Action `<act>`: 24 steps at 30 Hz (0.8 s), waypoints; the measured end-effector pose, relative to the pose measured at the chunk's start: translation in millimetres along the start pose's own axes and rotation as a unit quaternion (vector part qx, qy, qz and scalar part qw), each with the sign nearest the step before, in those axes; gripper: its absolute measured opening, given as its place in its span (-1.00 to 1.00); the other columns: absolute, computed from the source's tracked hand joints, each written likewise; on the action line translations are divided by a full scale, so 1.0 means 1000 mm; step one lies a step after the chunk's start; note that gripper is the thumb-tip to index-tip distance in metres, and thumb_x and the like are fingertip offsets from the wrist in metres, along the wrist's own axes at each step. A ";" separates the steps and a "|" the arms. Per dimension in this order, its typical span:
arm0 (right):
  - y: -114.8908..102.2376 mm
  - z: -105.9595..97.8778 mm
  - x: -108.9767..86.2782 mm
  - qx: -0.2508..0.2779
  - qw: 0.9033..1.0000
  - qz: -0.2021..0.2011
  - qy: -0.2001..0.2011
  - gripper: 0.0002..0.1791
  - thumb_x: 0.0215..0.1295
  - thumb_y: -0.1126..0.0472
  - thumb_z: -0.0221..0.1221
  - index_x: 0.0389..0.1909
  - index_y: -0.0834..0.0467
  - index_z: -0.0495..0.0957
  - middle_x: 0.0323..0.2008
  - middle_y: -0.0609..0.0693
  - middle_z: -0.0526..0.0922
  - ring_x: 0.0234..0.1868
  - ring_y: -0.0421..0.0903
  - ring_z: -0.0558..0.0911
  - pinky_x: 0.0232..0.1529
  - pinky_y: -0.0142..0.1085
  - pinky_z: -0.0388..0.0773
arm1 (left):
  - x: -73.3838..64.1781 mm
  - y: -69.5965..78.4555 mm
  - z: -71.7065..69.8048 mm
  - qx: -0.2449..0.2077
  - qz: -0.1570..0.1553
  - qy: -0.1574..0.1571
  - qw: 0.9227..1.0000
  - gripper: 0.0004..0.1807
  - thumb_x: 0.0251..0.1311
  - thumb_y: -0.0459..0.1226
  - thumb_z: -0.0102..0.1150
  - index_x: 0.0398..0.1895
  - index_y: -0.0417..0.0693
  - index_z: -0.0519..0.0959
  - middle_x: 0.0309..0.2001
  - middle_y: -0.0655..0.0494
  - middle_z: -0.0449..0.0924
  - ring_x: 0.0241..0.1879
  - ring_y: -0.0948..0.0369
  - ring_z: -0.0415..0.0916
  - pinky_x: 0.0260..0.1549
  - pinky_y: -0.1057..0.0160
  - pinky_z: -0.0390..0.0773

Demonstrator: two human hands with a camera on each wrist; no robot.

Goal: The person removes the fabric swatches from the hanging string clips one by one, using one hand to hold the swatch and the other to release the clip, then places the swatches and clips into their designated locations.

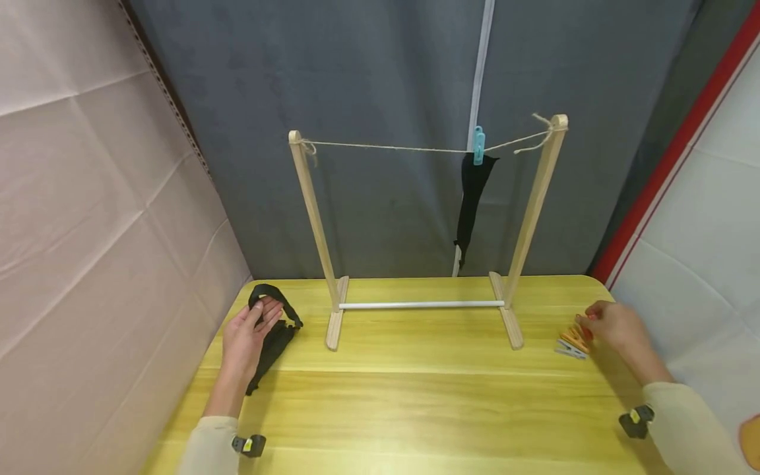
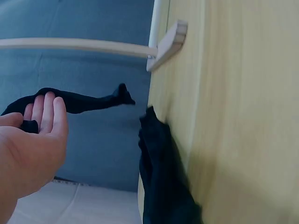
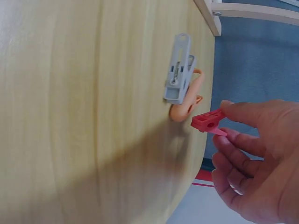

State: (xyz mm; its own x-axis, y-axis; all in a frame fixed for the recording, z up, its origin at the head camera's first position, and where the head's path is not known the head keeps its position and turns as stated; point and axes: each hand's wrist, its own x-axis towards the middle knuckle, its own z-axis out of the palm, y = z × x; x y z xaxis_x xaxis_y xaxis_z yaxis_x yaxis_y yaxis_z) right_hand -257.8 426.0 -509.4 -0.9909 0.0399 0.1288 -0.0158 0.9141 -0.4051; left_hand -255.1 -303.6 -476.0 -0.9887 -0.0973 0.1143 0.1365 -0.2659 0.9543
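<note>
Pale sleeves (image 1: 689, 422) enter at the lower left and lower right of the head view, a small black camera (image 1: 254, 446) showing at the left wrist. Left of centre, the left hand (image 1: 242, 336) has its grip on a long cloth (image 1: 287, 305), black and narrow, pinched by the thumb against nearly straight fingers; the free end droops to the right. Just below the hand, a second cloth (image 1: 274, 346), also black, lies on the table (image 1: 392, 415) near its left edge.

At the right of the frame, the right hand (image 1: 620, 326) has its grip clamped on a red peg (image 3: 208, 121), thumb and forefinger together on it. Just beside it on the table, an orange peg (image 3: 191, 95) and a grey peg (image 3: 179, 72) lie close together.

Behind, at upper centre, a string (image 1: 386, 147) runs between two wooden posts (image 1: 311, 211), joined near their feet by a white rod (image 1: 421, 305). Toward the string's right end, a blue peg (image 1: 478, 146) clips a third cloth (image 1: 473, 188), black, which hangs before a grey curtain (image 1: 368, 218).
</note>
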 end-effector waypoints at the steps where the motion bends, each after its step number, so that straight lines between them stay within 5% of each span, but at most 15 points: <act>1: 0.001 0.000 0.000 -0.002 1.000 0.003 -0.006 -0.61 0.40 0.03 0.33 -0.23 0.36 0.69 -0.29 0.27 0.76 -0.30 0.17 0.69 -0.33 -0.15 0.55 | -0.002 0.001 -0.004 0.003 0.000 0.002 1.000 -0.40 0.65 -0.14 -0.01 0.49 -0.45 0.30 0.09 0.13 0.79 0.20 0.22 0.73 0.32 0.19 0.61; 9: 0.003 0.001 -0.002 0.010 0.998 0.044 -0.038 -0.50 0.43 -0.05 0.30 -0.12 0.39 0.68 -0.22 0.29 0.76 -0.22 0.23 0.68 -0.34 -0.12 0.57 | -0.010 0.001 -0.028 0.043 -0.016 0.009 0.999 -0.32 0.66 -0.13 -0.04 0.55 -0.51 0.19 0.14 0.13 0.77 0.20 0.23 0.72 0.34 0.16 0.60; 13: 0.006 0.001 -0.005 0.005 0.998 0.044 -0.048 -0.46 0.43 -0.09 0.30 -0.08 0.39 0.68 -0.16 0.32 0.77 -0.20 0.26 0.69 -0.34 -0.10 0.59 | -0.016 0.001 -0.038 0.114 -0.055 0.020 0.992 -0.32 0.65 -0.09 -0.02 0.54 -0.47 0.24 0.14 0.18 0.77 0.16 0.31 0.73 0.31 0.20 0.63; 15: 0.007 0.003 -0.006 0.002 0.998 0.042 -0.053 -0.45 0.42 -0.12 0.30 -0.07 0.38 0.68 -0.17 0.31 0.77 -0.22 0.24 0.69 -0.35 -0.11 0.58 | -0.021 0.002 -0.044 0.177 -0.069 0.020 0.982 -0.36 0.67 -0.08 -0.04 0.50 -0.46 0.30 0.15 0.11 0.77 0.11 0.34 0.75 0.27 0.23 0.66; 19: 0.011 0.009 -0.008 -0.002 0.998 0.042 -0.051 -0.49 0.40 -0.13 0.31 -0.13 0.32 0.71 -0.25 0.21 0.78 -0.29 0.15 0.67 -0.40 -0.21 0.50 | -0.032 0.006 -0.056 0.308 -0.087 0.011 0.947 -0.45 0.69 -0.13 -0.08 0.39 -0.48 0.43 0.17 -0.19 0.74 -0.02 0.30 0.79 0.10 0.25 0.76; 24: 0.014 0.013 -0.010 0.001 0.998 0.038 -0.048 -0.51 0.43 -0.13 0.29 -0.15 0.29 0.71 -0.27 0.18 0.78 -0.30 0.09 0.66 -0.39 -0.24 0.48 | -0.039 0.006 -0.074 0.364 -0.148 -0.004 0.919 -0.53 0.66 -0.28 -0.04 0.29 -0.61 0.45 -0.06 -0.23 0.79 -0.21 0.25 0.81 -0.11 0.26 0.81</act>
State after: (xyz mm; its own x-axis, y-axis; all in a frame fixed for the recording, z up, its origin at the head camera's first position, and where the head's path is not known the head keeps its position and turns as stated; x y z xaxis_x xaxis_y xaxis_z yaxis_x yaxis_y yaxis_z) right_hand -249.9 433.6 -528.0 -0.9974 0.0710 0.0106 0.0604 0.9091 -0.4121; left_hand -211.3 -372.5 -495.6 -0.9765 -0.1161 -0.1817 -0.2145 0.4336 0.8752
